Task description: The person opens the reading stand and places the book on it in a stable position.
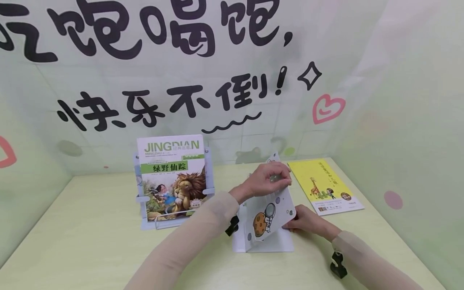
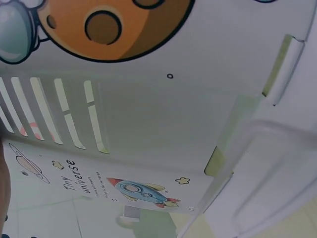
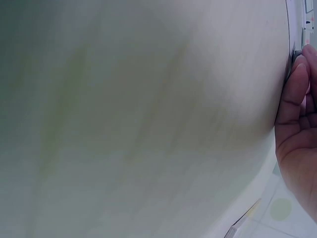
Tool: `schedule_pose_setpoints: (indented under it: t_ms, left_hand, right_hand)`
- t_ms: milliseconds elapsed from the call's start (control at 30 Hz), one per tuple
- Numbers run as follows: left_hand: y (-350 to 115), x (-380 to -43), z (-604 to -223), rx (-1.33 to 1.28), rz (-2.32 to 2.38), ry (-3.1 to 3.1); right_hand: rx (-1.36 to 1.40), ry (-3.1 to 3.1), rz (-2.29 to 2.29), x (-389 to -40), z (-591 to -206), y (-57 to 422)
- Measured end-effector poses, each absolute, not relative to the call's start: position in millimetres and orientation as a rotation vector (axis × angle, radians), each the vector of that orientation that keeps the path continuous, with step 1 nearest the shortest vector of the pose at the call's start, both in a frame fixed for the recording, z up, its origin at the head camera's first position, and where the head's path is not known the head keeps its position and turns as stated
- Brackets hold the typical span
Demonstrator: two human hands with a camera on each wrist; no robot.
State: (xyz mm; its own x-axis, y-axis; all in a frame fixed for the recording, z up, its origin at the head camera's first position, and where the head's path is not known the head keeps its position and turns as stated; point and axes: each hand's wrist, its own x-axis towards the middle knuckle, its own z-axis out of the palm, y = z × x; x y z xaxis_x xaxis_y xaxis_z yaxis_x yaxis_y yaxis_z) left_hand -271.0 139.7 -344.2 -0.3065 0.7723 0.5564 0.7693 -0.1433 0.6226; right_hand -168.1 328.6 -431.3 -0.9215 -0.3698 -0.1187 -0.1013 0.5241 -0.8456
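A white bookstand point(image 1: 272, 213) printed with space cartoons stands tilted on the table, its flat base underneath. My left hand point(image 1: 267, 179) grips the upper part of its panel with curled fingers. Low at the right, my right hand point(image 1: 308, 220) pinches the stand near its base; in the right wrist view the fingers of that hand point(image 3: 297, 114) are close together at the edge. Up close in the left wrist view, the panel point(image 2: 148, 114) shows an orange planet, cut slots, a rocket and the words "Tiny universe". A wire-like support point(image 2: 267, 129) crosses its right side.
Left of the hands, a second bookstand point(image 1: 145, 223) holds an upright picture book point(image 1: 174, 181) with a lion on its cover. A yellow and white book point(image 1: 322, 183) lies flat at the right. Printed walls point(image 1: 232, 145) close off the table point(image 1: 101, 229) behind and at the sides.
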Motion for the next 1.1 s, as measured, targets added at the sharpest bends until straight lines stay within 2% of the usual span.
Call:
schedule_pose_setpoints:
  t_ms: [1100]
  left_hand:
    - [140.2,-271.6,-349.2,1.882,1.548,2.041]
  right_hand:
    - [-0.357,2.538,-1.294,-166.7,-430.1,325.2]
